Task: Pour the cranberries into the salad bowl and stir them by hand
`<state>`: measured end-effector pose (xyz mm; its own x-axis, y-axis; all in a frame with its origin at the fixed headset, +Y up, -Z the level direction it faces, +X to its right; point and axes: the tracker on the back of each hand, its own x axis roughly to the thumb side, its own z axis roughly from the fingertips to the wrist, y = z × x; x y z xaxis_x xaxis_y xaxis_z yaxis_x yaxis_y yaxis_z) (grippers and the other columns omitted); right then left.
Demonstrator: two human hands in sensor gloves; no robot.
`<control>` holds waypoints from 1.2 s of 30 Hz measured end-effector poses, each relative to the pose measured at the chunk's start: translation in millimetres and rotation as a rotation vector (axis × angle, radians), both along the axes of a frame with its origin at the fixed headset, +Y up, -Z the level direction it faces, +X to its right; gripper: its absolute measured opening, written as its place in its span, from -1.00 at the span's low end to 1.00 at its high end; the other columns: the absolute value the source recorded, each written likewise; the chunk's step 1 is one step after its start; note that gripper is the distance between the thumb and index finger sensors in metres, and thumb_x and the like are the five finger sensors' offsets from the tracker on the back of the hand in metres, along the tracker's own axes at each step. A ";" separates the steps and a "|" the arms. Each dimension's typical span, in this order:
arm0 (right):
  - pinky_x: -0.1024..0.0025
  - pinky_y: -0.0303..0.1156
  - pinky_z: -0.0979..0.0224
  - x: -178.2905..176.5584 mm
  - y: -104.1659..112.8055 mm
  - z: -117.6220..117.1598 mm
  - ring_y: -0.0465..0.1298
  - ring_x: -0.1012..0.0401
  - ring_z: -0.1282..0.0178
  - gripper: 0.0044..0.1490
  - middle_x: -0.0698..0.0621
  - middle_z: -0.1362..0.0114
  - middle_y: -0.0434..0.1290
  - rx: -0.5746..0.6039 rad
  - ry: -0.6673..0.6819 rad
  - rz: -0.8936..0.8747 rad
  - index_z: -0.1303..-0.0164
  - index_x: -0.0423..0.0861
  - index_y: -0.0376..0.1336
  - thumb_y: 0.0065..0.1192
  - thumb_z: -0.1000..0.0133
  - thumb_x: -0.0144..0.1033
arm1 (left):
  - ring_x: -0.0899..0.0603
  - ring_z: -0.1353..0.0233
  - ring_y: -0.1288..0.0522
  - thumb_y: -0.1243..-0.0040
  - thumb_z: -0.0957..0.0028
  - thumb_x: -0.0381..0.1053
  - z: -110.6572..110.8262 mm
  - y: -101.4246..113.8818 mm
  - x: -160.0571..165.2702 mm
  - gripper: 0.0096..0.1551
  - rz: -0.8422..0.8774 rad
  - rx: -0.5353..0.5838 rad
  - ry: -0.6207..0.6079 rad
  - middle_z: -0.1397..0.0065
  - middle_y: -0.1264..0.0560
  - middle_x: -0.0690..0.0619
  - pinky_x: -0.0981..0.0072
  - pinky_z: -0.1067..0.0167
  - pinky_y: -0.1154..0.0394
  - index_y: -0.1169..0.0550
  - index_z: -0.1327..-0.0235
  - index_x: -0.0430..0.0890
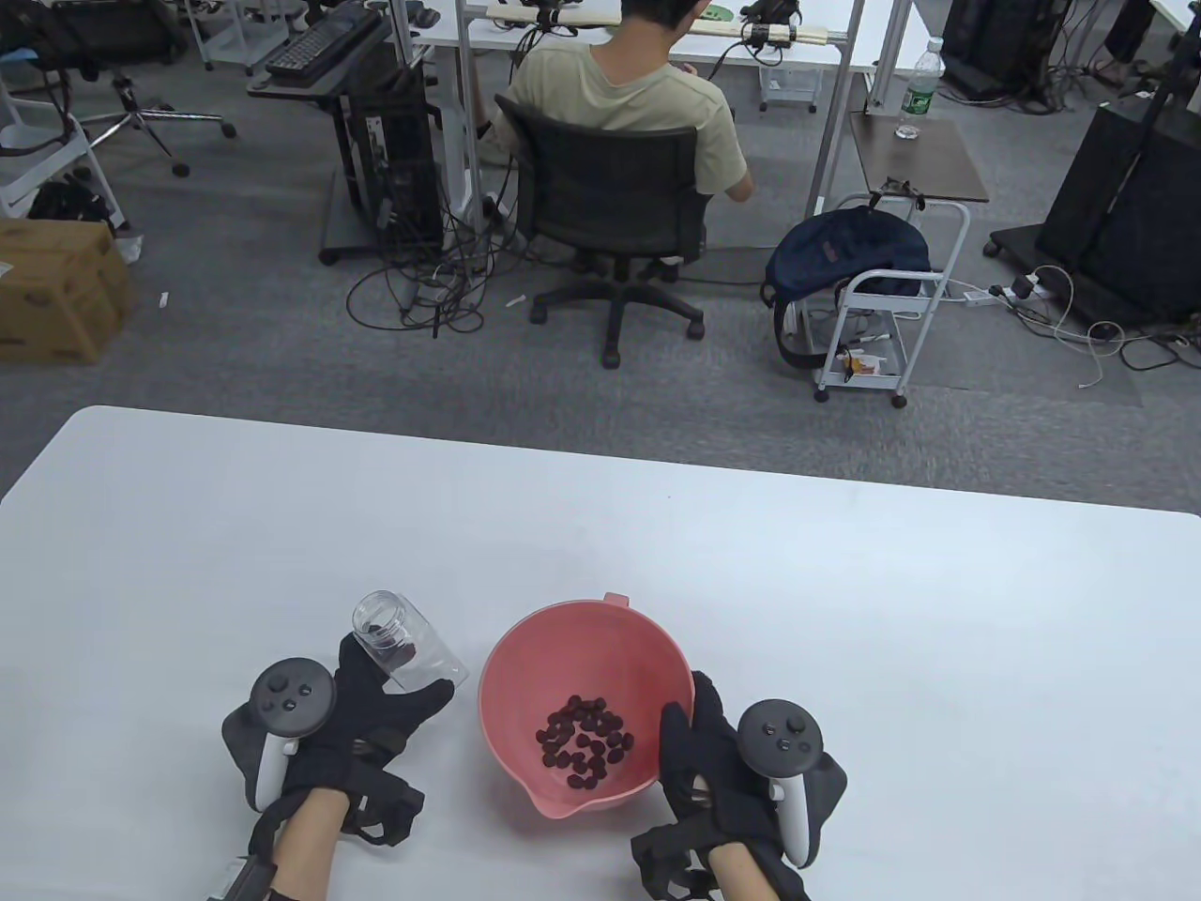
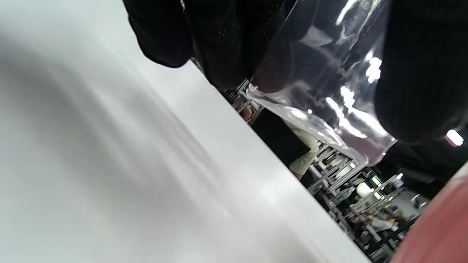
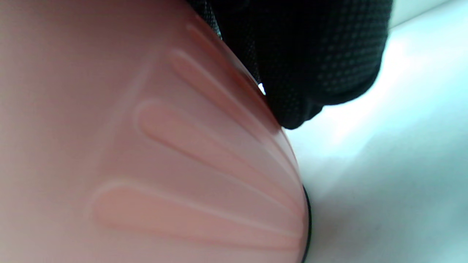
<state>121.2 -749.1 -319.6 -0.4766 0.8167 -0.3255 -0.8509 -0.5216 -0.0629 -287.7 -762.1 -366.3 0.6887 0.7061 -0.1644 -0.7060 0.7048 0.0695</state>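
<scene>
A pink salad bowl (image 1: 525,666) stands on the white table near its front edge, with several dark cranberries (image 1: 585,738) in its bottom. My right hand (image 1: 699,751) grips the bowl's right rim, thumb inside and fingers along the outer wall (image 3: 146,146). To the left of the bowl my left hand (image 1: 385,694) holds a clear plastic jar (image 1: 405,643), roughly upright and open at the top, with a few cranberries near its mouth. In the left wrist view the jar (image 2: 321,73) sits between my gloved fingers (image 2: 420,73).
The white table (image 1: 751,582) stretches wide behind and beside the bowl. Beyond its far edge a person sits in an office chair (image 1: 610,216) facing away, with a small cart and a backpack (image 1: 849,258) to the right.
</scene>
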 end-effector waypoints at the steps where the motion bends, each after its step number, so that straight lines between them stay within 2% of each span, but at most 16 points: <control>1: 0.31 0.69 0.07 0.0 0.0 0.0 0.69 -0.01 -0.01 -0.20 -0.17 -0.50 0.44 0.000 0.000 0.000 -0.57 0.04 0.06 0.04 -0.16 0.18 | -0.07 -0.64 -0.45 -0.65 0.26 0.52 -0.8 -1.8 -0.2 0.30 -0.006 -0.018 -0.010 -0.59 -0.50 0.22 -0.06 -0.54 -0.37 -0.13 -0.55 0.14; 3: 0.31 0.69 0.08 0.1 0.0 0.1 0.69 -0.01 -0.01 -0.20 -0.17 -0.51 0.44 0.000 0.000 -0.001 -0.57 0.04 0.05 0.04 -0.16 0.18 | -0.10 -0.67 -0.39 -0.66 0.19 0.48 -2.8 -6.4 -0.4 0.26 -0.019 -0.052 -0.017 -0.63 -0.47 0.18 -0.12 -0.55 -0.33 -0.12 -0.55 0.14; 5: 0.31 0.69 0.07 0.1 0.0 0.2 0.69 -0.01 -0.01 -0.20 -0.17 -0.50 0.44 0.000 0.001 0.000 -0.57 0.04 0.05 0.04 -0.16 0.18 | -0.12 -0.68 -0.36 -0.71 0.21 0.42 -4.7 -10.8 0.0 0.27 -0.055 -0.076 -0.008 -0.65 -0.45 0.16 -0.13 -0.56 -0.32 -0.12 -0.54 0.14; 11: 0.31 0.69 0.08 0.1 0.3 0.5 0.69 -0.01 -0.01 -0.19 -0.17 -0.51 0.44 0.000 0.002 0.001 -0.57 0.04 0.05 0.04 -0.16 0.18 | -0.11 -0.71 -0.29 -0.64 0.20 0.48 -10.0 -21.8 2.2 0.24 -0.181 -0.180 0.007 -0.66 -0.44 0.18 -0.14 -0.59 -0.21 -0.12 -0.53 0.13; 14: 0.31 0.69 0.08 0.2 0.3 0.5 0.69 -0.01 -0.01 -0.20 -0.17 -0.51 0.44 0.000 0.002 0.001 -0.57 0.04 0.05 0.04 -0.16 0.18 | -0.12 -0.74 -0.24 -0.62 0.20 0.49 -10.7 -22.5 2.7 0.24 -0.195 -0.188 0.015 -0.68 -0.42 0.18 -0.18 -0.60 -0.18 -0.11 -0.54 0.14; 17: 0.32 0.69 0.07 0.2 0.2 0.5 0.69 -0.01 -0.01 -0.20 -0.16 -0.50 0.44 0.000 0.001 0.000 -0.57 0.04 0.05 0.04 -0.17 0.18 | -0.24 -0.75 -0.17 -0.62 0.19 0.48 -9.5 -21.7 1.1 0.24 -0.213 -0.191 0.051 -0.76 -0.30 0.12 -0.26 -0.60 -0.15 -0.12 -0.56 0.16; 20: 0.31 0.69 0.08 0.2 0.2 0.4 0.69 -0.01 -0.01 -0.20 -0.17 -0.50 0.44 0.001 0.001 0.000 -0.57 0.04 0.05 0.04 -0.17 0.18 | -0.25 -0.75 -0.18 -0.62 0.19 0.47 -9.3 -21.4 -0.5 0.24 -0.199 -0.191 0.043 -0.76 -0.28 0.10 -0.25 -0.60 -0.14 -0.13 -0.59 0.18; 22: 0.32 0.69 0.07 0.2 0.3 0.3 0.69 -0.01 0.00 -0.20 -0.17 -0.50 0.44 -0.001 0.003 0.000 -0.57 0.05 0.05 0.04 -0.17 0.18 | -0.31 -0.75 -0.11 -0.62 0.23 0.51 -7.3 -18.9 -1.9 0.36 -0.184 -0.171 0.022 -0.80 -0.11 -0.02 -0.29 -0.58 -0.16 -0.06 -0.63 0.11; 25: 0.31 0.68 0.07 0.3 0.2 0.7 0.69 -0.01 -0.01 -0.21 -0.17 -0.51 0.43 -0.002 0.002 -0.003 -0.57 0.05 0.05 0.04 -0.17 0.17 | -0.40 -0.74 0.07 -0.59 0.24 0.57 -0.1 -1.2 -5.2 0.56 -0.118 -0.163 -0.052 -0.80 0.13 -0.15 -0.36 -0.56 -0.12 0.12 -0.64 -0.01; 29: 0.31 0.68 0.07 -0.3 0.3 -0.4 0.69 -0.01 -0.01 -0.21 -0.17 -0.50 0.44 0.000 0.002 0.002 -0.57 0.05 0.06 0.03 -0.17 0.17 | -0.44 -0.72 0.17 -0.54 0.21 0.62 10.4 35.5 -9.6 0.61 -0.043 -0.050 -0.100 -0.79 0.22 -0.19 -0.40 -0.56 -0.08 0.19 -0.63 -0.06; 31: 0.30 0.68 0.06 -0.9 0.4 -1.0 0.68 -0.02 -0.02 -0.20 -0.17 -0.51 0.44 -0.003 0.003 0.001 -0.57 0.04 0.05 0.03 -0.17 0.17 | -0.43 -0.73 0.13 -0.51 0.17 0.64 19.0 54.3 -5.6 0.54 -0.026 0.070 -0.119 -0.80 0.18 -0.18 -0.38 -0.56 -0.11 0.13 -0.66 -0.02; 33: 0.29 0.68 0.05 -1.1 0.4 -1.0 0.68 -0.02 -0.02 -0.21 -0.17 -0.51 0.44 -0.003 0.003 0.003 -0.57 0.05 0.05 0.02 -0.17 0.17 | -0.42 -0.74 0.06 -0.46 0.10 0.63 27.5 69.6 4.2 0.37 -0.024 0.159 -0.140 -0.81 0.09 -0.16 -0.35 -0.56 -0.15 0.00 -0.69 0.06; 36: 0.29 0.68 0.04 -1.2 0.3 -0.8 0.67 -0.02 -0.04 -0.20 -0.16 -0.51 0.44 -0.002 0.004 0.005 -0.57 0.04 0.05 0.02 -0.17 0.17 | -0.38 -0.73 -0.07 -0.36 -0.01 0.60 37.9 89.1 27.6 0.16 -0.036 0.231 -0.214 -0.81 -0.03 -0.13 -0.28 -0.56 -0.22 -0.13 -0.69 0.12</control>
<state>120.0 -748.8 -320.5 -0.4820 0.8136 -0.3251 -0.8485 -0.5260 -0.0584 -260.1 -673.0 -328.3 0.7157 0.6824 0.1485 -0.6967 0.7125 0.0835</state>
